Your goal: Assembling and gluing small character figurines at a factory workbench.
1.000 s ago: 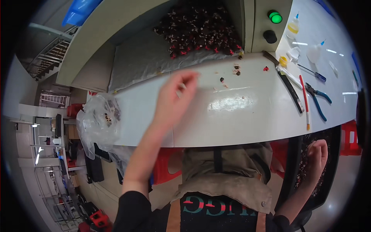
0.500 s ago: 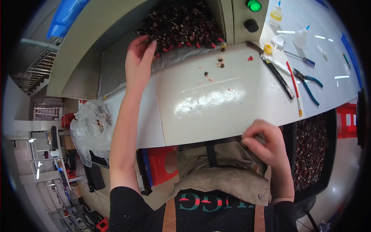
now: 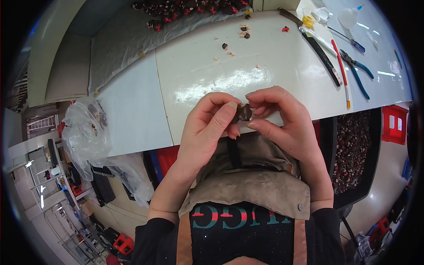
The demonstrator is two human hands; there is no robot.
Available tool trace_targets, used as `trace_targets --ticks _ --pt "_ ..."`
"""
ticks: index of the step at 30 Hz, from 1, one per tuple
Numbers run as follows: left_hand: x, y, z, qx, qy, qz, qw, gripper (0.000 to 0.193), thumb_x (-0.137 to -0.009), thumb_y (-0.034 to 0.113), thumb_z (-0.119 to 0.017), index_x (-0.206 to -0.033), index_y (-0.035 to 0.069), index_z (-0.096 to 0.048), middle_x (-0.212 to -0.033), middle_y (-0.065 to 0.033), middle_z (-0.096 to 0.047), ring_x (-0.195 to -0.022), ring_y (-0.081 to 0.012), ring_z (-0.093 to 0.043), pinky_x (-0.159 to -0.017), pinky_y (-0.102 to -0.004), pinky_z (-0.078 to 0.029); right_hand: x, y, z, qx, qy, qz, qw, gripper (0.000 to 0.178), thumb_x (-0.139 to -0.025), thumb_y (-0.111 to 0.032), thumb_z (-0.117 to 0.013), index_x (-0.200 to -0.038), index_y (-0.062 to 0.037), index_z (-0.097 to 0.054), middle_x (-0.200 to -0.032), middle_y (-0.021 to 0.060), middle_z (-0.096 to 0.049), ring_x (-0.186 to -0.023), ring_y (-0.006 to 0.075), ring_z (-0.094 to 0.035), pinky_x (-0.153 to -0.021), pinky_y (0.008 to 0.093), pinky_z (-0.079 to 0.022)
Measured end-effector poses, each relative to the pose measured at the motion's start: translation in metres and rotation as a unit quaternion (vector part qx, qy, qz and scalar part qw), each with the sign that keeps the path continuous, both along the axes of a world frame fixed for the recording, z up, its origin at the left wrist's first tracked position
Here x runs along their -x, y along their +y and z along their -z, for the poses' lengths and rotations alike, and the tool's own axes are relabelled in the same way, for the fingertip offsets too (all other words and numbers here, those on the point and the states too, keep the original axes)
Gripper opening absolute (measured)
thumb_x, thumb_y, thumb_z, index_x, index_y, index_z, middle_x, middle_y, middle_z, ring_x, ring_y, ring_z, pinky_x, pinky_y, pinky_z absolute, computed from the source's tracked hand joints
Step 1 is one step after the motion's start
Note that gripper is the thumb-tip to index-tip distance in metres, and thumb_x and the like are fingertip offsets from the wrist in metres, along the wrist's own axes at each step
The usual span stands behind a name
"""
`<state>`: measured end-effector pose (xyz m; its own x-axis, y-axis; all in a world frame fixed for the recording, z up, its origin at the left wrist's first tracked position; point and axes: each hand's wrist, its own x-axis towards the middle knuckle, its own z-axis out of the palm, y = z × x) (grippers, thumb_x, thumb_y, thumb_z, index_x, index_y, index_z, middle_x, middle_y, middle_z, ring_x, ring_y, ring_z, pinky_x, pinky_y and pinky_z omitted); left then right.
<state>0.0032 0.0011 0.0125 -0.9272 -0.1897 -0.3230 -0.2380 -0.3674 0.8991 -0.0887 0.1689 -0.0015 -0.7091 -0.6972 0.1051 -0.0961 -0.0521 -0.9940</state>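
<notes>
Dark part: a small brownish-black piece point(image 3: 244, 113) sat pinched between both hands, held over the near edge of the table and above the person's lap.
Left hand: the left hand point(image 3: 207, 128) grasped the piece from the left, thumb and forefinger closed on it, the other fingers curled.
Right hand: the right hand point(image 3: 282, 121) gripped the same piece from the right with its fingertips, forefinger arched over the top.
Table: the white table point(image 3: 212, 75) lay just beyond the hands, glossy, with a few small scraps point(image 3: 229, 46) scattered near its far edge.
Heap: a pile of dark parts with red bits point(image 3: 190, 9) lay at the far edge, well apart from the hands.
Tools: pliers point(image 3: 357, 70) and a screwdriver point(image 3: 351, 39) lay to the right.
Bag: a clear plastic bag point(image 3: 86, 128) hung at the table's left end.
Bin: a black bin of dark parts point(image 3: 353, 145) stood to the right, below the table.
</notes>
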Motion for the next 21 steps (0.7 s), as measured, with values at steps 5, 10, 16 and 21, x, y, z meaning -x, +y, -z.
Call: trace_targets --ticks 5,10,16,21 --pt "0.0013 0.0011 -0.0033 0.003 -0.008 0.0 1.0 0.026 -0.097 0.024 -0.052 -0.113 0.004 -0.058 -0.093 -0.0013 -0.059 -0.075 -0.0062 -0.054 -0.07 -0.0209 -0.048 -0.0022 -0.0013 0.0052 -0.012 0.021 0.024 0.999 0.033 -0.074 0.004 -0.071 -0.105 0.0007 -0.059 -0.096 0.0046 -0.061 -0.083 0.0111 -0.058 -0.076 0.0241 -0.048" --pt "-0.0031 0.0018 -0.0035 -0.005 -0.011 -0.016 1.0 0.028 -0.098 0.024 -0.05 -0.117 0.005 -0.056 -0.092 -0.0003 -0.058 -0.078 -0.0057 -0.055 -0.074 -0.0211 -0.048 -0.0032 -0.0026 0.0029 -0.029 0.042 0.023 0.998 0.036 -0.071 0.004 -0.073 -0.104 -0.0006 -0.059 -0.095 0.0043 -0.062 -0.081 0.011 -0.059 -0.076 0.0243 -0.048" --pt "-0.0008 0.0005 -0.0017 -0.021 -0.004 -0.014 1.0 0.028 -0.099 0.027 -0.048 -0.113 0.005 -0.056 -0.089 0.0003 -0.058 -0.077 -0.0055 -0.054 -0.074 -0.0208 -0.048 -0.0064 -0.0063 0.0019 -0.043 0.084 0.015 0.995 0.038 -0.068 0.001 -0.077 -0.101 -0.0014 -0.06 -0.093 0.0048 -0.064 -0.079 0.0114 -0.062 -0.073 0.0247 -0.051" --pt "-0.0006 0.0002 0.0005 -0.016 0.007 -0.006 1.0 0.029 -0.099 0.028 -0.047 -0.111 0.004 -0.057 -0.087 0.0004 -0.058 -0.076 -0.005 -0.053 -0.072 -0.0203 -0.046 -0.0083 -0.0083 0.003 -0.041 0.085 0.02 0.995 0.037 -0.067 0.0 -0.078 -0.099 -0.0014 -0.06 -0.089 0.0044 -0.065 -0.076 0.0116 -0.063 -0.072 0.0248 -0.052"
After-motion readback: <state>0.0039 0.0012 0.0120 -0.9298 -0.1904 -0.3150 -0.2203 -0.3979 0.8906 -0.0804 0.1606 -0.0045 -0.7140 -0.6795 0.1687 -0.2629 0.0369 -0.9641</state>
